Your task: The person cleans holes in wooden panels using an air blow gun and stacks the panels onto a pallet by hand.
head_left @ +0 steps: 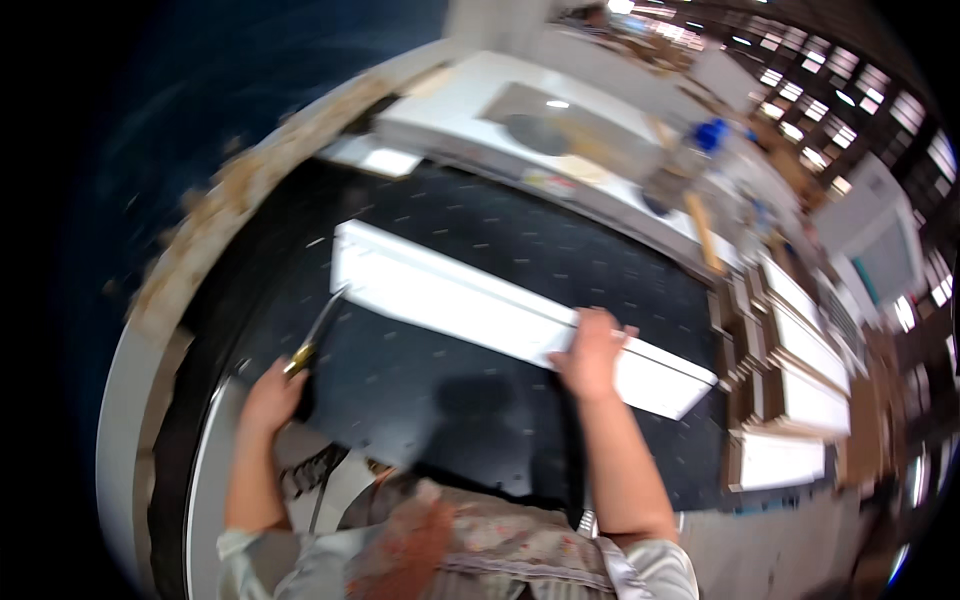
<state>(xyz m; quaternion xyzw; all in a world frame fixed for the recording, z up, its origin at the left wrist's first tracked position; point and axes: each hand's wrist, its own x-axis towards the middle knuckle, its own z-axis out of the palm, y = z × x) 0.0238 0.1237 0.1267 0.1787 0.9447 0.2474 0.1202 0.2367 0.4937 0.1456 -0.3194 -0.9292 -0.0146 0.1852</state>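
A long white panel (450,300) with a groove along it lies slantwise on the black work table (390,385). My right hand (593,355) is closed over the panel's right part, thumb at the near edge and fingers across the top. In my left hand (268,400) is a slim metal tool (301,358) with a yellowish handle; blur hides its exact kind. Its shaft points up toward the panel's left end, and the tip appears to meet the near corner there.
White panels with brown edges (800,400) are stacked at the table's right end. Along the far side runs a white ledge (440,115) bearing a clear container with a blue top (708,135). A yellowish stick (703,230) leans there. Dusty brown debris (215,215) lines the left edge.
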